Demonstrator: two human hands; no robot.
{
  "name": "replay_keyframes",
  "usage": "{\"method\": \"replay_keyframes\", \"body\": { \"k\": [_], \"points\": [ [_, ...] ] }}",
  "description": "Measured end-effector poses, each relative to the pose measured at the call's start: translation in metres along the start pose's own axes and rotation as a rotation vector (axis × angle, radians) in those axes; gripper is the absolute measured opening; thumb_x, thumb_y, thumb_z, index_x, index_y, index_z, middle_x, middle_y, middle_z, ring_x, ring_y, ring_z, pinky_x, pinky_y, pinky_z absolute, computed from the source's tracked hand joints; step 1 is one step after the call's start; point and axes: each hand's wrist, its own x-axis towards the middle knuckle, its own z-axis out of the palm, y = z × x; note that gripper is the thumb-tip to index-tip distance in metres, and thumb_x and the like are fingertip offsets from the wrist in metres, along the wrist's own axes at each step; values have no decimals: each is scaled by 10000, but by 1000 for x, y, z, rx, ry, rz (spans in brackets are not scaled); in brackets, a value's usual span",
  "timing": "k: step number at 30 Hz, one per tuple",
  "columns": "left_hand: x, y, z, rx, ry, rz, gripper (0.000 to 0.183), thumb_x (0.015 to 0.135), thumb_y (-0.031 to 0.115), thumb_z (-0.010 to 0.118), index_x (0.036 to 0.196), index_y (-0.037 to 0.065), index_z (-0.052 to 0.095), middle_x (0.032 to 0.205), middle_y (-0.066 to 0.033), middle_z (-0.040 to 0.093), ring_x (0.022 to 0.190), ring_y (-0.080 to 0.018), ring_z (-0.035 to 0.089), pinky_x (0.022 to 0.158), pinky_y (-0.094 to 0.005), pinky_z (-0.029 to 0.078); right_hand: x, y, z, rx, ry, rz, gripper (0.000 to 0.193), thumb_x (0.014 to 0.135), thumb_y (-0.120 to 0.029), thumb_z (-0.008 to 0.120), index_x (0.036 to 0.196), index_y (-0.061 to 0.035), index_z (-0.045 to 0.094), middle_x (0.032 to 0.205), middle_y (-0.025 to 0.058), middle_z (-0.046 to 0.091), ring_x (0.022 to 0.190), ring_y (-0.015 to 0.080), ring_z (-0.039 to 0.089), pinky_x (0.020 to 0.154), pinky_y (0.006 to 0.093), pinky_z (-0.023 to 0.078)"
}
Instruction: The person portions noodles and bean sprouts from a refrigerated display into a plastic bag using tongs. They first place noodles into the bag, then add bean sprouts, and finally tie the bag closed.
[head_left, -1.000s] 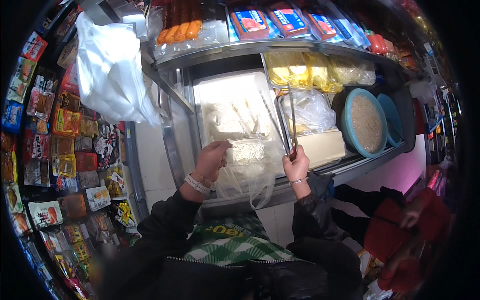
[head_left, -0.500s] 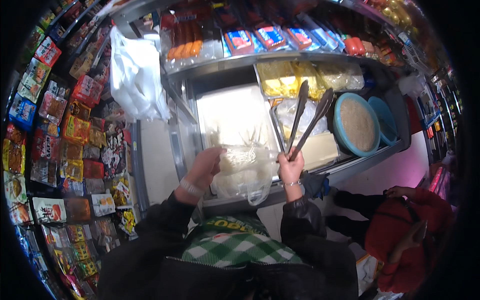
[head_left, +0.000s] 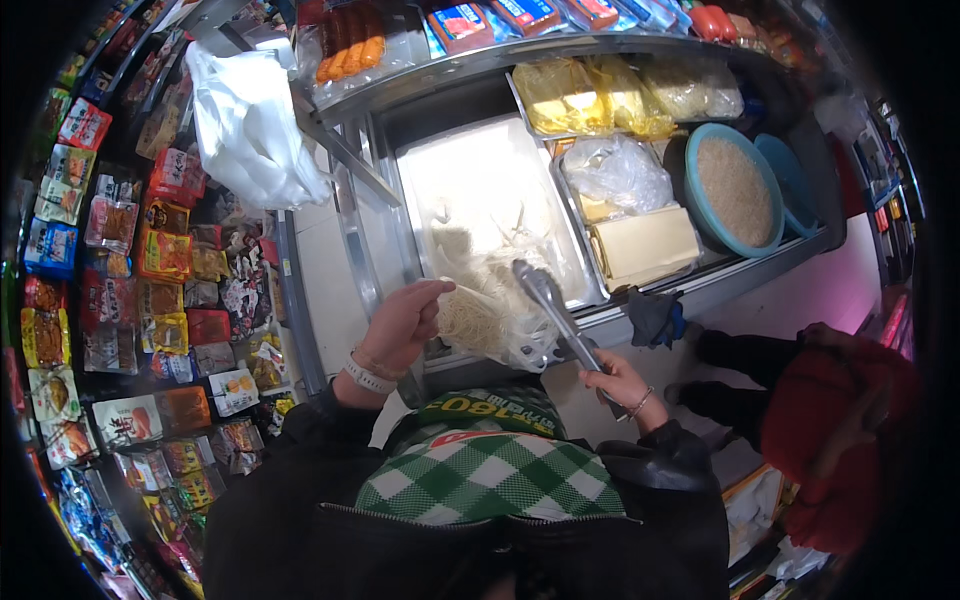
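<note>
My left hand (head_left: pixel 402 322) is closed, with thumb and forefinger pinching the rim of a clear plastic bag (head_left: pixel 532 338). Pale thin noodle-like strands (head_left: pixel 468 318) lie inside or behind the thin film; which, I cannot tell. Metal tongs (head_left: pixel 566 322) are in my right hand (head_left: pixel 618 384), its fingers wrapped round the handle end. Their tips point away from me, over the bag's mouth and the near part of a white tray (head_left: pixel 480 165). A few more strands show on the tray. Whether the tips grip anything cannot be made out.
Right of the tray are folded beige sheets (head_left: pixel 645 246), yellow bags (head_left: pixel 565 98) and a blue basin (head_left: pixel 735 190) of grainy stuff. White plastic bags (head_left: pixel 250 125) hang at left, beside shelves of packets (head_left: pixel 130 420). A person in red (head_left: pixel 830 430) stands at right.
My right hand has come nearer to me and swung the tongs down, so their tips now reach over the bag. The bag has opened wider; my left hand still pinches it.
</note>
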Motion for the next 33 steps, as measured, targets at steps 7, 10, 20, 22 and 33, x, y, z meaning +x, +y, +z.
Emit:
{"method": "replay_keyframes", "body": {
  "k": [7, 10, 20, 22, 33],
  "points": [
    [-28, -15, -19, 88, 25, -82, 235, 948, 152, 533, 1106, -3, 613, 611, 51, 361, 491, -56, 300, 460, -202, 259, -4, -8, 29, 159, -311, 248, 235, 913, -281, 626, 932, -52, 579, 682, 31, 573, 449, 99, 517, 403, 227, 388],
    [-36, -22, -26, 93, 64, -60, 237, 952, 159, 530, 1106, 0, 613, 616, 47, 372, 490, -60, 312, 459, -203, 266, -18, -10, 36, -3, -316, 193, 222, 921, -265, 610, 914, -46, 579, 661, 26, 572, 453, 97, 544, 404, 214, 400],
    [-32, -26, -29, -95, 73, -80, 258, 961, 183, 515, 1140, 10, 584, 640, 51, 385, 504, -63, 320, 492, -210, 291, -56, -36, 63, -391, -235, -29, 220, 924, -208, 571, 1086, -59, 585, 702, 97, 627, 600, 252, 625, 524, 355, 481],
    [-31, -25, -26, -103, 42, -94, 255, 962, 182, 511, 1142, 14, 581, 643, 52, 387, 505, -61, 318, 501, -207, 293, -46, -40, 75, -822, -19, -372, 216, 904, -204, 576, 1065, -60, 572, 746, 178, 641, 674, 372, 626, 605, 437, 498],
    [-23, -18, -12, -145, 82, -65, 288, 949, 193, 548, 1172, 14, 574, 643, 62, 401, 490, -53, 327, 521, -219, 308, -109, -82, 16, -318, -87, 153, 310, 894, -227, 649, 1158, -67, 615, 659, 28, 583, 480, 88, 525, 454, 247, 440]
  ]
}}
